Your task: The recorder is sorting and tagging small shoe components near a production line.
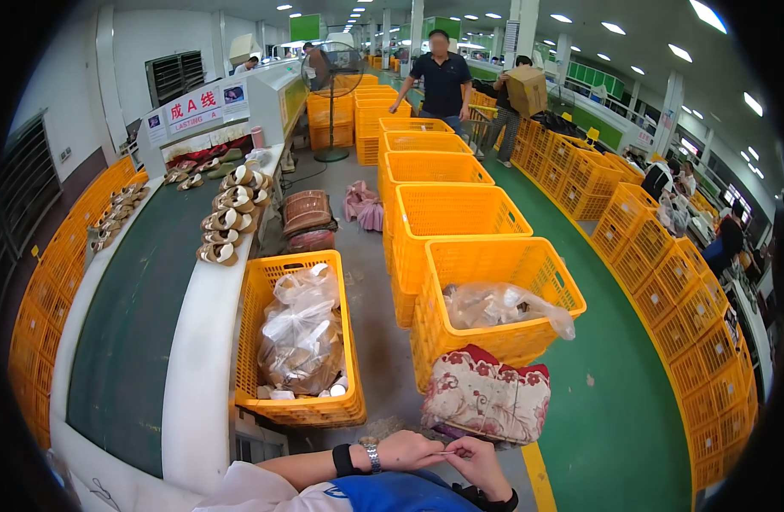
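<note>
Your left hand [412,450] and right hand [477,463] meet, fingertips pinched nearly closed; I cannot tell what they hold, just beside the floral cushion [487,398].

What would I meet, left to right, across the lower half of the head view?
Far-left crate stacks, green conveyor belt, white ledge, loaded yellow crate, left hand, right hand, yellow floor line, green walkway, far-right crate stacks.
</note>
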Action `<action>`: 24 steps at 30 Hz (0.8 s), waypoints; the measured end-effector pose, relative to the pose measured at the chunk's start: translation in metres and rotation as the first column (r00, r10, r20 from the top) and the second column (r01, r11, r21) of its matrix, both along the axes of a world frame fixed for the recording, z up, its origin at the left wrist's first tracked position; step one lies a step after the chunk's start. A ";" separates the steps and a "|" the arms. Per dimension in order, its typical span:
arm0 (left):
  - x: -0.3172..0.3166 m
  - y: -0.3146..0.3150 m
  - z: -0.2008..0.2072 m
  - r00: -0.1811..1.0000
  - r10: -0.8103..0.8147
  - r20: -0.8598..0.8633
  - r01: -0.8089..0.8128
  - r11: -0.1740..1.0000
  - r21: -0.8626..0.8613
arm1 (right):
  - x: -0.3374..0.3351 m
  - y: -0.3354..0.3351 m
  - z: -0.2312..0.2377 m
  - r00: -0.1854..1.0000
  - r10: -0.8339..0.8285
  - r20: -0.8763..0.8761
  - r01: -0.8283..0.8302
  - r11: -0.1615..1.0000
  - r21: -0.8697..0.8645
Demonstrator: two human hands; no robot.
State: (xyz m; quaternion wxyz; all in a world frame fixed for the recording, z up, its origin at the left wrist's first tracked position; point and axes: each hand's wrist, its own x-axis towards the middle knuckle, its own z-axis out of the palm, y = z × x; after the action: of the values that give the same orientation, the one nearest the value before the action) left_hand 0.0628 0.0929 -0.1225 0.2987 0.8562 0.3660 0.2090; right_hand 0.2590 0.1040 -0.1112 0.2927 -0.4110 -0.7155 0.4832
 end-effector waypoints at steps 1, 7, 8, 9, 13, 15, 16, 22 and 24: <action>0.000 0.001 -0.002 1.000 0.000 0.003 0.000 1.000 0.005 | 0.001 0.000 -0.002 1.000 -0.003 0.000 0.003 1.000 -0.007; 0.001 0.000 0.004 0.999 0.026 0.019 -0.027 0.999 0.017 | 0.002 -0.002 0.000 0.999 -0.018 0.030 0.020 0.997 -0.073; 0.000 0.000 0.003 0.999 0.037 0.037 -0.039 0.998 0.042 | 0.002 -0.002 0.001 0.999 -0.016 0.035 0.019 0.997 -0.072; 0.000 0.000 0.004 0.999 0.035 0.036 -0.037 0.998 0.043 | 0.002 -0.002 0.001 0.999 -0.018 0.034 0.020 0.997 -0.071; 0.001 0.000 0.007 0.997 0.063 0.048 -0.066 0.996 0.062 | 0.002 -0.001 -0.003 0.999 -0.034 -0.037 0.028 0.989 -0.148; 0.001 -0.001 0.008 0.996 0.069 0.052 -0.073 0.995 0.064 | 0.004 -0.002 -0.005 0.997 -0.050 -0.057 0.039 0.981 -0.188; 0.001 -0.001 0.008 0.997 0.070 0.041 -0.073 0.995 0.064 | 0.005 -0.002 -0.006 0.998 -0.038 -0.050 0.027 0.978 -0.208; 0.003 -0.005 0.010 0.999 0.038 0.003 -0.038 0.999 0.030 | 0.008 -0.004 -0.012 0.996 0.027 -0.083 -0.047 0.967 -0.249; 0.003 -0.004 0.010 0.999 0.019 -0.037 -0.019 1.000 0.014 | 0.009 -0.003 -0.012 0.994 0.053 -0.091 -0.074 0.965 -0.252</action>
State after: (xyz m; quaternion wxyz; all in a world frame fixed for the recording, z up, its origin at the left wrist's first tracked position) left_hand 0.0661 0.0890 -0.1129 0.2841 0.8584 0.3783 0.1982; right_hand 0.2680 0.1013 -0.1232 0.2514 -0.4016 -0.6472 0.5972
